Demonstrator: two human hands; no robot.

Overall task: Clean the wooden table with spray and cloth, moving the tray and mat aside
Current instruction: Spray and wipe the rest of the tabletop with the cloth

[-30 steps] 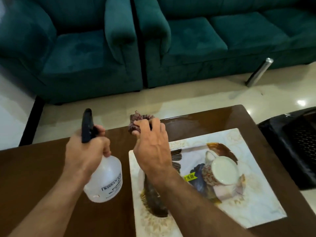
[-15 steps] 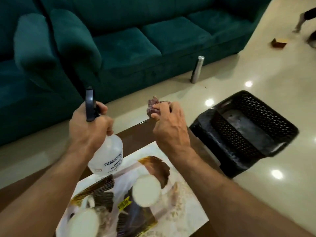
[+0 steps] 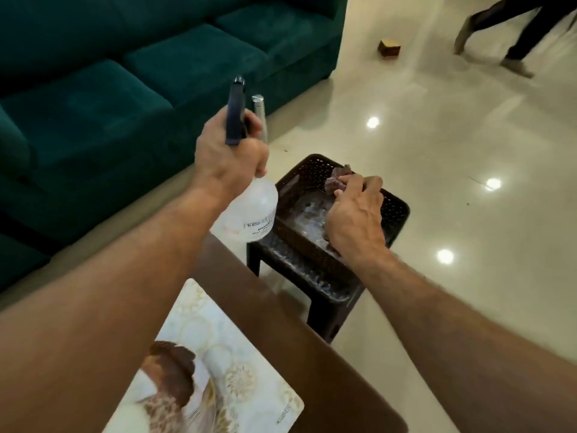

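Left hand (image 3: 231,151) grips the spray (image 3: 249,210); right hand (image 3: 356,217) clutches the cloth (image 3: 338,182) over a basket (image 3: 396,210); mat (image 3: 218,332) lies back beneath both forearms, nearer the left

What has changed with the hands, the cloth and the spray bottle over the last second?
The right hand carried the cloth off the wooden table and rightward, and now holds it low over the dark basket on the stool beside the table. The left hand swung the same way with the spray bottle. Both grips stayed as they were; the mat remains on the table.
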